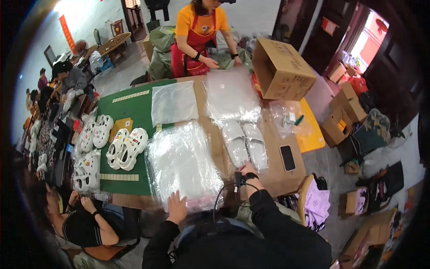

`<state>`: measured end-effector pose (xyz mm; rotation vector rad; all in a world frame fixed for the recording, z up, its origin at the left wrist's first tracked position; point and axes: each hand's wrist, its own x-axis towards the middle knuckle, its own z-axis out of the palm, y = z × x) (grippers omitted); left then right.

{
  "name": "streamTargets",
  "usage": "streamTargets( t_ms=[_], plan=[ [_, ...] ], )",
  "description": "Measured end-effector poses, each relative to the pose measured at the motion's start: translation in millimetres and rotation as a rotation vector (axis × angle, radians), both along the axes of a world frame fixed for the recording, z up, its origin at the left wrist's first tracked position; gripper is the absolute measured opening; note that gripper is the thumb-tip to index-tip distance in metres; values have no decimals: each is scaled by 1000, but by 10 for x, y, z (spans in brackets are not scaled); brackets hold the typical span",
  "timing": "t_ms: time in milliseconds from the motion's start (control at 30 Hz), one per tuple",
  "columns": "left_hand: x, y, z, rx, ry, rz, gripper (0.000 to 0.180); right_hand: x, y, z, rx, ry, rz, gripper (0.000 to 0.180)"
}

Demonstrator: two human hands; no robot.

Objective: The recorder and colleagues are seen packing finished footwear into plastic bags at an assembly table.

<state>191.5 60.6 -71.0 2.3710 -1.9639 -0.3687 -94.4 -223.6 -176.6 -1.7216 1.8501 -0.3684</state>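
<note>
While the head view looks down over a brown table (pixel 204 96) part-covered by a green mat (pixel 130 112), the left hand (pixel 177 207) lies flat with fingers spread on the near edge of a stack of clear plastic bags (pixel 181 163), gripping nothing. The right hand (pixel 248 170) reaches to the heel end of a pair of white slippers (pixel 245 143) lying side by side just right of that stack; its fingers touch the nearer slipper, but whether they have closed on it I cannot tell. A black phone (pixel 287 158) lies just right of the slippers. To do this well, I judge the left palm should pin the slippery stack so only the top bag lifts, and both slippers should be taken together, soles aligned
</note>
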Motion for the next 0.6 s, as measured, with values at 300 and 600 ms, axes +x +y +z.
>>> streamTargets(
  t_ms=[300, 600],
  plan=[
    [85, -35, -31, 32, 31, 47, 48, 170, -37, 2005, 299, -1421, -444, 9],
    [137, -195, 72, 13, 121, 106, 47, 684, -1174, 3335, -220, -1520, -114, 5]
  ],
)
